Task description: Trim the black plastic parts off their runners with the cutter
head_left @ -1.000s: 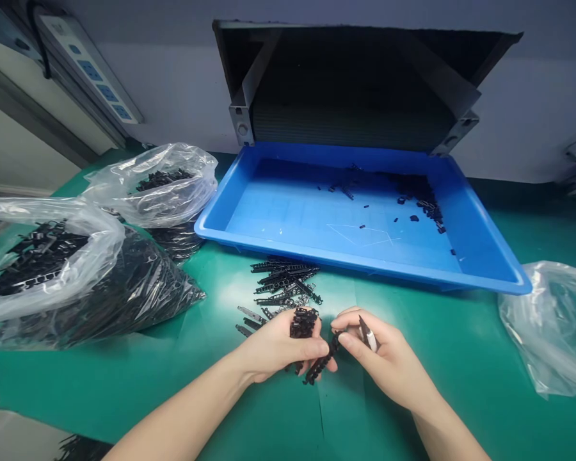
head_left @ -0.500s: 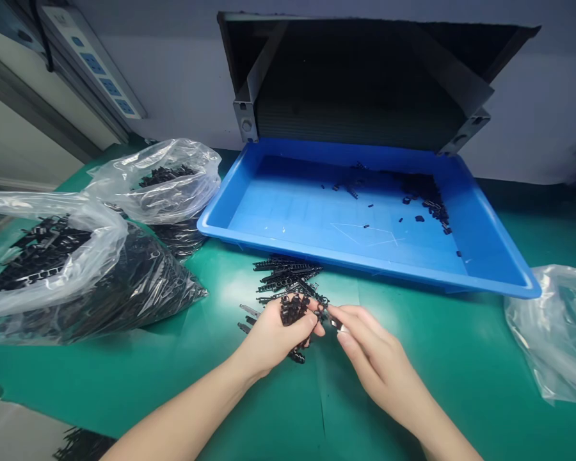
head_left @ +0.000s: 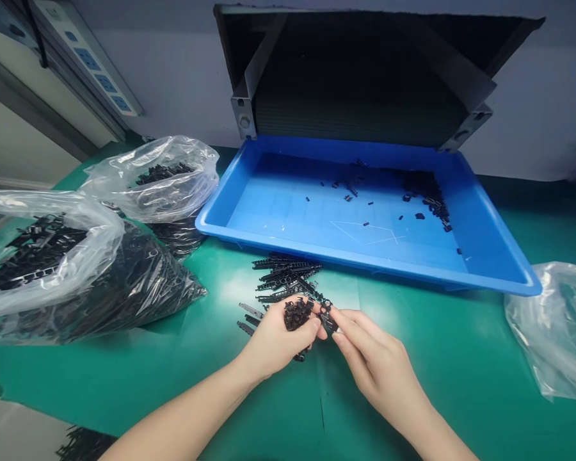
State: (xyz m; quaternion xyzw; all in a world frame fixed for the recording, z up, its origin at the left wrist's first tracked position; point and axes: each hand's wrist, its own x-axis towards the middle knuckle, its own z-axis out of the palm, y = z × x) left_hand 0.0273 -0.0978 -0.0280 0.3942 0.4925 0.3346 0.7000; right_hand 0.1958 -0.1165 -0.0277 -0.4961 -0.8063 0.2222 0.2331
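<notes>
In the head view, the left hand curls around a clump of black plastic strips, its fingers closed over the clump and a few ends poking out below. The right hand sits just beside it, its fingertips pinched tight on a small black piece that touches the clump. Both hands are in front of the blue tray, which holds scattered black bits. A loose pile of black strips lies on the green mat just in front of the tray. Bulging clear plastic bags sit to the tray's left, and a clear bag lies to its right.
</notes>
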